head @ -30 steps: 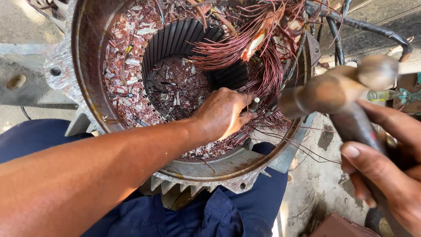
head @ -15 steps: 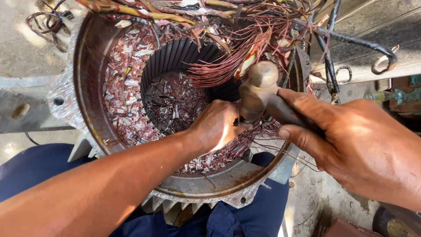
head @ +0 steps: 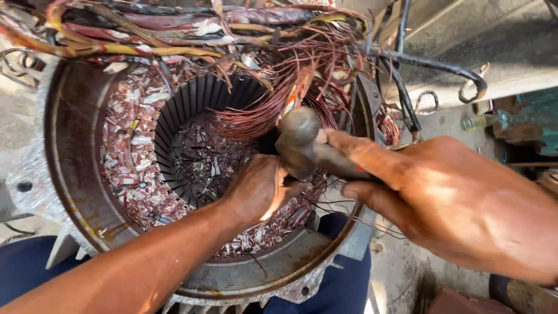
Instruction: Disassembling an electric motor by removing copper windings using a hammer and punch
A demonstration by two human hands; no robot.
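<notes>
The right hand (head: 459, 215) grips a hammer (head: 305, 145) at the motor housing (head: 75, 174) (three o'clock rim); the left hand (head: 261, 186) clenches something unseen beneath it, copper windings (head: 290, 75) crowding twelve o'clock.

The hammer (head: 302, 142) has a dull grey metal head, smooth but worn matt, with a soft sheen on top. The motor housing (head: 70, 174) is rusty brown metal inside, rough and matt, its outer cast rim pale grey and gritty. The stator slots (head: 186, 110) are dark ribbed steel. The copper windings (head: 290, 81) are thin glossy reddish wire, frayed. Torn insulation scraps (head: 131, 168) look papery, pale and matt. The cable (head: 436, 67) has a black rubbery sleeve, slightly shiny
</notes>
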